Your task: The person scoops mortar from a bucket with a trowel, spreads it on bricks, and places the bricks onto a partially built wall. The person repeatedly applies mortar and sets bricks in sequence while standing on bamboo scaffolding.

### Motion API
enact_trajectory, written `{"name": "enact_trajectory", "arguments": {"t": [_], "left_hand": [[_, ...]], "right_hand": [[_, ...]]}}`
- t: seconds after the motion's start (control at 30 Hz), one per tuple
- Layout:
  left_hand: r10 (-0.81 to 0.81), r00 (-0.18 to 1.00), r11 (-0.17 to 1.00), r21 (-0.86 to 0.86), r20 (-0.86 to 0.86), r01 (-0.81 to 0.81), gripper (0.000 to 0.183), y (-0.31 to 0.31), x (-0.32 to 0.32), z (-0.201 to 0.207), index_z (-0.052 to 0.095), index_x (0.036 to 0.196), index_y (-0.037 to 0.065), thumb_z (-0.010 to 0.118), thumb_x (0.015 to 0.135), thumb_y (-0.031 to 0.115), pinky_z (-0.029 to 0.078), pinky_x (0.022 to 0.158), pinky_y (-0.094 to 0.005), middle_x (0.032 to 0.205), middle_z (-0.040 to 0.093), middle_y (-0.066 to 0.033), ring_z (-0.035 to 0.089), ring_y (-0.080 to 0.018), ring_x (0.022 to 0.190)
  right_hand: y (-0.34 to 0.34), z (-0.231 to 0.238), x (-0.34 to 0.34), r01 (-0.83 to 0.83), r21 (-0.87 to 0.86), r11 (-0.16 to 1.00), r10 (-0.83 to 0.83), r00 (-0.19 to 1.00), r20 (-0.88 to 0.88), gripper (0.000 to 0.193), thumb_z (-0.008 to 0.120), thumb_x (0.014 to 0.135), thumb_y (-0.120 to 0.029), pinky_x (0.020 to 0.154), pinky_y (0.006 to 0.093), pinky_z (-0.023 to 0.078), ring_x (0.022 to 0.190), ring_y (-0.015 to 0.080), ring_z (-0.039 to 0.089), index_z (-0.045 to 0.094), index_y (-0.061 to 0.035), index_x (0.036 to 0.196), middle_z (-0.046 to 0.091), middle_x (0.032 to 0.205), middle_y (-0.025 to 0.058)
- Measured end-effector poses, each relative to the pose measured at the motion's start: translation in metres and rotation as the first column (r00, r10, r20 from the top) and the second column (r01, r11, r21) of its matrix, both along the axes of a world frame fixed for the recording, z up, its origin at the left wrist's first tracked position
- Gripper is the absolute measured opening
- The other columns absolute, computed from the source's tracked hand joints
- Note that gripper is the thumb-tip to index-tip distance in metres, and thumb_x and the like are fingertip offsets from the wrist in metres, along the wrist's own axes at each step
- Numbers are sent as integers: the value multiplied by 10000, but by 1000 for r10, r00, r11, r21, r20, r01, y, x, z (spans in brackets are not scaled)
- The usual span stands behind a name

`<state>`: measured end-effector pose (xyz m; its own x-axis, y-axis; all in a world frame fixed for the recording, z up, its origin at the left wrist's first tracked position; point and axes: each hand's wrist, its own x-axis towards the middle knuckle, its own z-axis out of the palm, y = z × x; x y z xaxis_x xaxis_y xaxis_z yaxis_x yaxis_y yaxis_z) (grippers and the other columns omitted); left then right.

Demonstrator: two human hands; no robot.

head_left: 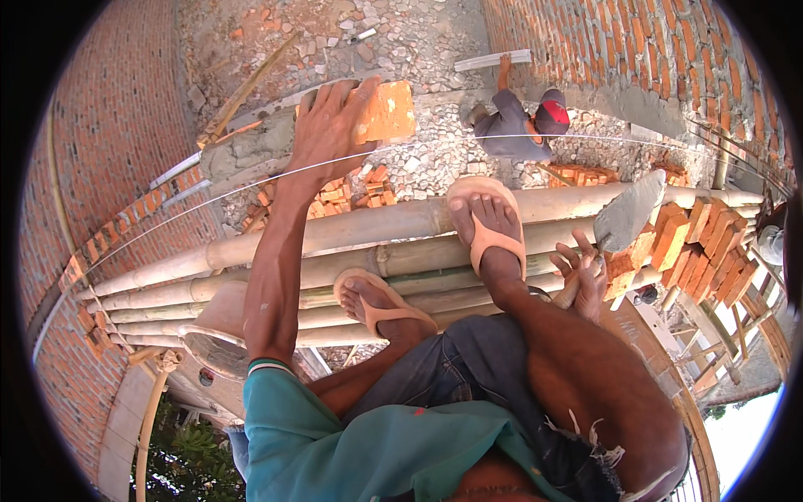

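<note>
My left hand (333, 125) is stretched out over the top of a wall, its fingers closed on an orange brick (391, 112). Grey mortar (255, 151) is spread along the wall top to the left of that hand. A thin white string (456, 139) runs across, passing close by my left wrist. Lower down at the right, my right hand (583, 278) grips the handle of a trowel. The trowel blade (629, 213) points up and away, smeared with grey mortar, beside the stacked bricks.
My sandalled feet stand on bamboo poles (351, 272), high above rubble ground (410, 67). A mortar-stained bucket (219, 335) sits at the left; stacked bricks (703, 243) lie at the right. Below, a person (514, 125) in a red cap touches a pale long bar (481, 61).
</note>
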<state>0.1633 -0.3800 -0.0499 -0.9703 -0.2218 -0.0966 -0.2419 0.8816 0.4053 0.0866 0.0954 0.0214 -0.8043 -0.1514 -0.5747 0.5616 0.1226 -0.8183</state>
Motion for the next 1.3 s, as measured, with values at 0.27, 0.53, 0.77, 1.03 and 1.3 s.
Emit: {"name": "enact_trajectory", "arguments": {"t": [0.27,0.53,0.77,1.03,1.3], "left_hand": [[18,1000,999,-44,24,-17,963,-4,-6,-12,476,1550,216,893,684,270,392,1105,-487,1351,581,-73,541,-293,1265],[13,1000,1000,-25,20,-13,975,-2,-6,-13,474,1552,235,913,684,301,384,1130,-484,1356,578,-58,537,-281,1283],[77,973,993,-76,-216,-95,839,-12,10,-13,470,1550,164,850,831,369,358,1144,-545,1364,565,-138,523,-327,1293],[931,301,362,596,-205,-716,512,9,46,-11,603,1322,-94,724,982,269,523,851,-354,1035,671,-135,623,-174,957],[966,259,226,518,-8,-825,604,44,36,-16,691,1276,-47,850,859,359,542,793,-366,1067,705,-197,668,-209,946]], "right_hand": [[-42,7,-5,-111,86,990,112,994,-10,669,683,978,-304,978,443,560,1215,319,625,382,27,1475,501,1469,209],[-135,-95,52,-322,906,-274,961,-59,270,535,538,946,-169,1166,464,344,1396,353,470,474,-15,1454,528,1468,181],[-123,23,-30,-405,898,172,963,261,-67,444,578,996,-236,966,386,415,1139,245,530,540,16,1360,593,1249,164],[-128,105,-216,-531,823,200,949,314,-29,412,652,1040,-344,678,366,480,737,189,610,597,29,1207,676,893,144],[-266,24,-199,-688,714,-132,970,-238,-50,410,594,1057,-342,738,489,502,827,366,662,538,-13,1295,658,927,235]]}}
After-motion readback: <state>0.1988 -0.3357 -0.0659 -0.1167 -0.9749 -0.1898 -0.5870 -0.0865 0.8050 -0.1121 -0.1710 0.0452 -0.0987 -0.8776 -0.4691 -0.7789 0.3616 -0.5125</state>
